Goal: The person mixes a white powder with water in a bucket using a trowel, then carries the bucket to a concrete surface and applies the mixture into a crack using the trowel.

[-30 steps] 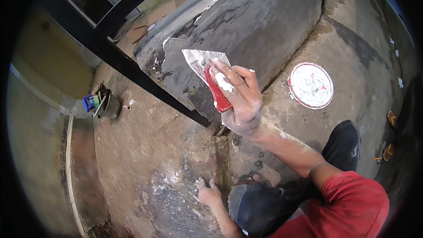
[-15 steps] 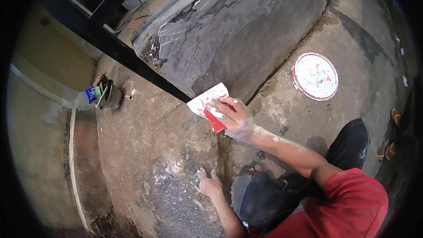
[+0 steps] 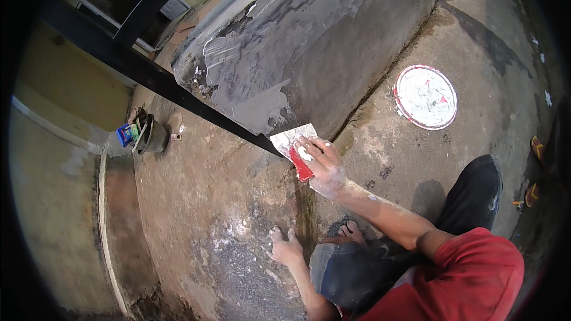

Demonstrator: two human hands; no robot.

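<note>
My right hand [image 3: 326, 169] is closed round a putty knife [image 3: 301, 167] with a red handle and a wide, white-smeared blade. The blade lies at the foot of a low grey wall [image 3: 357, 53], close to the base of a black post [image 3: 172, 86]. Grey-white filler [image 3: 262, 65] is spread unevenly over the wall's left part. White paste coats my fingers. My left hand [image 3: 285, 248] hangs low over the stained floor with thumb and fingers apart and nothing in it.
To the right, white paste [image 3: 423, 92] covers a round red-rimmed lid [image 3: 455, 104] on the concrete. A dark bucket [image 3: 156, 135] with a blue container [image 3: 124, 135] stands at the left near a yellowish wall [image 3: 53, 202]. Sandals [image 3: 531, 195] lie at the far right.
My right hand has drawn the putty knife right and slightly down at the wall's foot. A fresh smear now shows on the lower wall beside the post. My left hand keeps its pose.
</note>
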